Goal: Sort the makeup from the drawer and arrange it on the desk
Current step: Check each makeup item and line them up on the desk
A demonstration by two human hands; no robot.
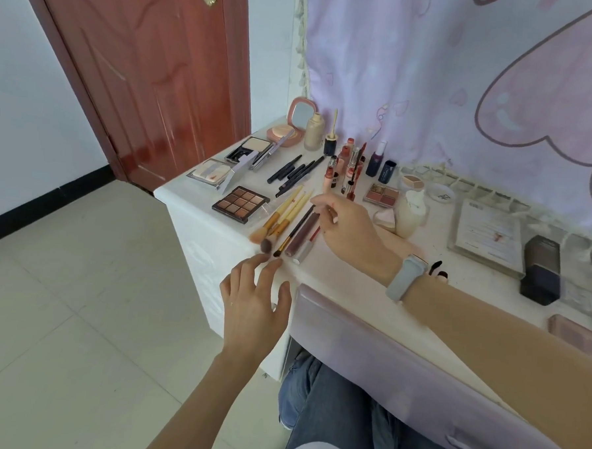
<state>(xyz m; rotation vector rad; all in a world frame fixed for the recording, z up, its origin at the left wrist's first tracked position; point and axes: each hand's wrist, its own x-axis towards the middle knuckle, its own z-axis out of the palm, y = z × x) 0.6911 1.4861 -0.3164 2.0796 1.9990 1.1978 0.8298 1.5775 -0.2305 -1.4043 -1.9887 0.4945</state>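
Sorted makeup lies on the white desk (pixel 199 212). Several brushes (pixel 281 220) and a dark red tube (pixel 302 233) lie in a row near the front left corner. My left hand (pixel 256 304) hovers at the desk edge with straight fingers, its tips just below the brush heads. My right hand (pixel 347 227) rests over the far end of that row and pinches a thin red pencil (pixel 315 233) between thumb and fingers. Behind them sit a brown eyeshadow palette (pixel 240 204), black eyeliner pencils (pixel 295 171), lip glosses (pixel 345 168) and powder compacts (pixel 248 149).
A lilac drawer front (pixel 401 346) juts out over my lap under my right forearm. To the right stand a cream bottle (pixel 412 213), a clear box (pixel 489 238) and a dark bottle (pixel 541 268). A red door (pixel 141 79) and tiled floor lie to the left.
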